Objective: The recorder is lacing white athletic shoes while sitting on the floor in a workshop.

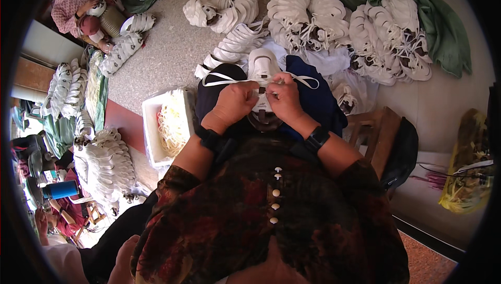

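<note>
white shoe [262, 70] on the lap, long axis pointing away from the body, left hand [233, 104] and right hand [285, 97] equally near, each grip apparently pinched on the white lace [224, 79] at mid-shoe.

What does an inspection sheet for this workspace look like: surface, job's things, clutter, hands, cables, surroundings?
Surface: speckled floor; work rests on the person's lap.
Job's things: white shoe with white lace spread to both sides.
Clutter: piles of white shoes ahead and at left; white tub of laces; green cloth.
Hands: left hand and right hand both pinch the lace at the shoe, fingers closed.
Cables: nothing seen.
Surroundings: another person seated far left with shoes; wooden stool at right.
</note>
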`<move>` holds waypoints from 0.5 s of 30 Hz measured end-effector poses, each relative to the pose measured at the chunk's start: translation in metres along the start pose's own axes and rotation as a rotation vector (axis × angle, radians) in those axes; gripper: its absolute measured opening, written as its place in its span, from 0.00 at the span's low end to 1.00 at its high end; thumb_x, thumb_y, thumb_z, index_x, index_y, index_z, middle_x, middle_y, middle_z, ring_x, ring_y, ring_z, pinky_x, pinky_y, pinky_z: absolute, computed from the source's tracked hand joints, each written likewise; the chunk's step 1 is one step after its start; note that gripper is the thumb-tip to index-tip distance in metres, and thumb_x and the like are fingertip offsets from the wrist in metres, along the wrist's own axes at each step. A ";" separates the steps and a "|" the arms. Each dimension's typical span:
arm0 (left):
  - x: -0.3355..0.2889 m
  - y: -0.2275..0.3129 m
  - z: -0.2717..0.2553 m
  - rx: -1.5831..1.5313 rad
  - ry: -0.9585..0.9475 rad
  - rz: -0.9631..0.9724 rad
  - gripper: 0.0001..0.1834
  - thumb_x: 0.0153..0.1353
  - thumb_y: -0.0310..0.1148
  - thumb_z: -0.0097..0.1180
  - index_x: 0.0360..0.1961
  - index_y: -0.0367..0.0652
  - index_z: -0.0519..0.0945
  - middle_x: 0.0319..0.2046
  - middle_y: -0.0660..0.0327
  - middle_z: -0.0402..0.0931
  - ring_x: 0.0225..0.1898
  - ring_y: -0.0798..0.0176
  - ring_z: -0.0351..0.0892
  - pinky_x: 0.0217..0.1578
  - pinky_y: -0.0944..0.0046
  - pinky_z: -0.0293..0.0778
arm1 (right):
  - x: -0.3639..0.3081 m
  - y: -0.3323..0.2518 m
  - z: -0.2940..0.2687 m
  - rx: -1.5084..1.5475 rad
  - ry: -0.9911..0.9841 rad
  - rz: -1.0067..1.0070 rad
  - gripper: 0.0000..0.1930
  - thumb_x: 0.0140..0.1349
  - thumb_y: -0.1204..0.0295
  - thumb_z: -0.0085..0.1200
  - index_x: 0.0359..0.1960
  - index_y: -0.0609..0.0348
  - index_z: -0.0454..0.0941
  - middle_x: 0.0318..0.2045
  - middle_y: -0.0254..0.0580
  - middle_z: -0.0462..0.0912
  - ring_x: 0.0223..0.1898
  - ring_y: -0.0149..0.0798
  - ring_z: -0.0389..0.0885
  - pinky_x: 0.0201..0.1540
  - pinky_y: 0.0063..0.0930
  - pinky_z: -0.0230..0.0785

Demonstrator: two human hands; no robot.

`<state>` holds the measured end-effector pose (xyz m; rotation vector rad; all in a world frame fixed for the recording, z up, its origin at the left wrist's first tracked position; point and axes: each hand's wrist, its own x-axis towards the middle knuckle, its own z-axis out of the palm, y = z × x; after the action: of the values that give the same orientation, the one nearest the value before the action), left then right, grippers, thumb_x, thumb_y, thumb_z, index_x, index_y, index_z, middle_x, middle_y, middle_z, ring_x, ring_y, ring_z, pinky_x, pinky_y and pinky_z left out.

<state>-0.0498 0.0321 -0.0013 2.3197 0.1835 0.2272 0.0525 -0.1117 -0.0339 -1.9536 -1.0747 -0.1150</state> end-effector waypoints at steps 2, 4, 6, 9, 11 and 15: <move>0.003 0.003 -0.001 0.178 0.034 0.078 0.09 0.48 0.30 0.55 0.33 0.39 0.77 0.21 0.57 0.75 0.21 0.62 0.75 0.24 0.64 0.71 | 0.001 0.000 0.002 0.000 0.014 0.027 0.05 0.37 0.80 0.57 0.17 0.54 0.76 0.34 0.44 0.73 0.35 0.48 0.74 0.36 0.38 0.67; 0.002 0.008 -0.005 0.404 0.017 0.105 0.09 0.46 0.30 0.54 0.30 0.41 0.76 0.23 0.55 0.77 0.26 0.56 0.79 0.27 0.59 0.74 | 0.001 -0.006 0.003 -0.003 -0.001 0.030 0.05 0.37 0.79 0.57 0.17 0.54 0.77 0.34 0.44 0.73 0.35 0.49 0.74 0.36 0.38 0.67; 0.006 0.015 -0.010 0.520 -0.025 0.061 0.07 0.46 0.30 0.53 0.28 0.42 0.76 0.22 0.54 0.77 0.26 0.54 0.80 0.26 0.57 0.75 | 0.007 -0.012 0.004 -0.035 -0.018 0.013 0.04 0.37 0.79 0.58 0.18 0.55 0.78 0.35 0.46 0.74 0.36 0.49 0.75 0.36 0.39 0.67; 0.024 0.015 0.002 0.582 -0.125 0.111 0.06 0.45 0.29 0.51 0.25 0.40 0.76 0.23 0.51 0.78 0.26 0.52 0.80 0.26 0.57 0.75 | 0.001 0.004 0.002 -0.052 -0.015 0.077 0.05 0.38 0.80 0.57 0.20 0.56 0.78 0.38 0.48 0.73 0.38 0.52 0.75 0.40 0.42 0.67; 0.026 0.014 0.006 0.573 -0.166 0.133 0.07 0.44 0.30 0.52 0.25 0.40 0.77 0.24 0.51 0.79 0.26 0.52 0.80 0.27 0.56 0.75 | -0.004 0.006 0.000 -0.043 -0.044 0.084 0.06 0.39 0.81 0.56 0.21 0.57 0.78 0.38 0.48 0.72 0.38 0.53 0.74 0.40 0.41 0.67; 0.012 0.012 0.010 0.375 -0.069 -0.048 0.10 0.42 0.33 0.54 0.25 0.37 0.76 0.26 0.48 0.78 0.29 0.48 0.79 0.30 0.54 0.75 | -0.011 0.003 -0.003 0.006 -0.096 0.049 0.05 0.41 0.82 0.54 0.22 0.59 0.76 0.42 0.49 0.69 0.39 0.52 0.73 0.43 0.38 0.65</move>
<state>-0.0352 0.0191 0.0014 2.6870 0.2661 0.0926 0.0484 -0.1221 -0.0387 -1.9959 -1.0866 0.0084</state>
